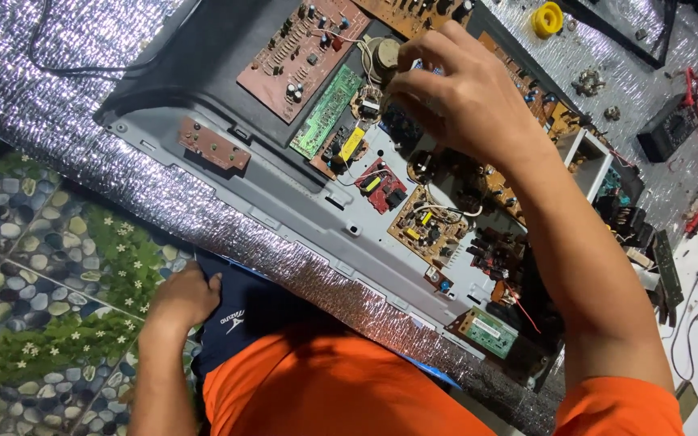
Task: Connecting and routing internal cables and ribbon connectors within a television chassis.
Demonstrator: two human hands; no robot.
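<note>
Worktop (58, 105) under silver foil sheet, likely as insulating, padded bed for electronics
Grey chassis (300, 206) lies open side up, so boards face person
Brown board (304, 52), green board (326, 111), small boards in row, all component side up
Right hand (466, 97) over chassis middle, fingers (414, 60) pinched on round part (387, 53) above boards
Left hand (181, 297) off worktop, resting at its edge on dark shorts (244, 315), fingers curled, holding nothing
</note>
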